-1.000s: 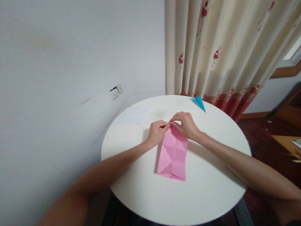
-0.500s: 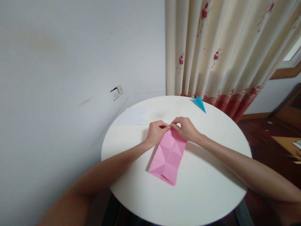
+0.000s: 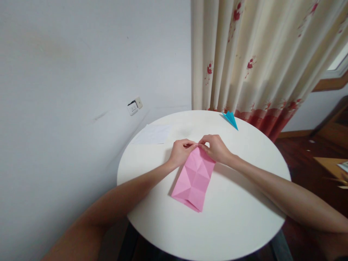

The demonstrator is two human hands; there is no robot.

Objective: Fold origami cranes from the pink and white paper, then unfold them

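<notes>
I pinch the far end of the creased pink paper rectangle point(image 3: 194, 177) with my left hand point(image 3: 180, 153) and right hand point(image 3: 216, 148); its long axis runs toward me, angled left.

legible text, labels, brands, numbers, signs: none. pink paper point(image 3: 193, 177), white sheet point(image 3: 152, 133), blue folded paper point(image 3: 231, 119) and wall socket point(image 3: 134, 106) carry no readable markings.

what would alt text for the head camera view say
Two bare hands, left hand and right hand, pinch the far end of a creased pink paper on a round white table. A blue folded paper and a white sheet lie farther back.
</notes>
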